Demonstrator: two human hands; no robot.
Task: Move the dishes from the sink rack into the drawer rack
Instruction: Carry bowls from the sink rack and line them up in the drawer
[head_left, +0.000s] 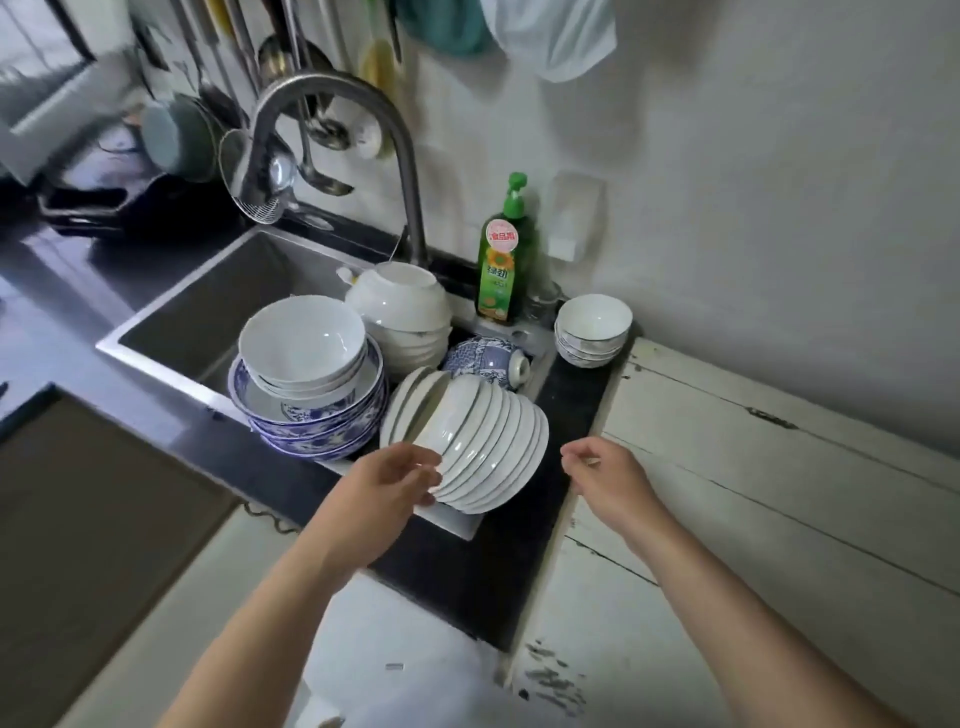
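Observation:
The right half of the steel sink (208, 306) is full of dishes. A stack of white bowls (483, 441) lies on its side at the front. My left hand (389, 480) touches the near left rim of that stack, fingers spread. My right hand (605, 470) hovers just right of the stack, fingers loosely curled, holding nothing. White bowls (304, 345) sit upright on blue-patterned plates (317, 415) to the left. An upturned pile of white bowls (402, 312) and a blue-patterned bowl (485, 361) lie behind. No drawer rack is in view.
A curved faucet (395, 135) arches over the sink. A green dish soap bottle (501, 265) and a small stack of bowls (592, 330) stand at the back right. A worn white counter (753, 493) runs right. Utensils (291, 130) hang on the wall.

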